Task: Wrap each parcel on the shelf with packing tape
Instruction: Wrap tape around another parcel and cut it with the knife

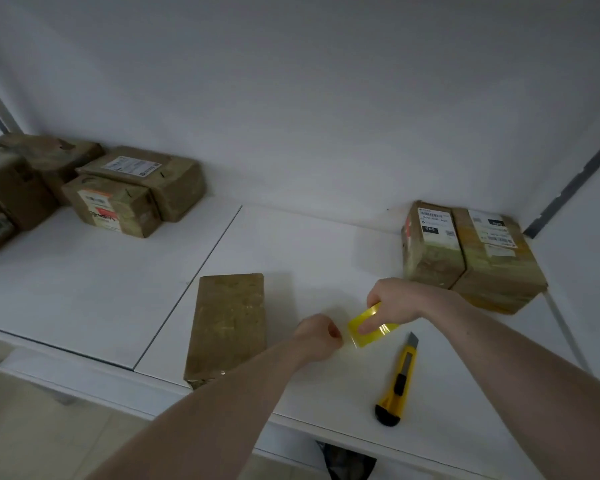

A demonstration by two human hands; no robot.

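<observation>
Head view: label point(433, 223) reading "060".

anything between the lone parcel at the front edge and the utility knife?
Yes. In the head view, the left hand and the yellow tape roll, gripped by the right hand, lie between the parcel and the utility knife.
</observation>
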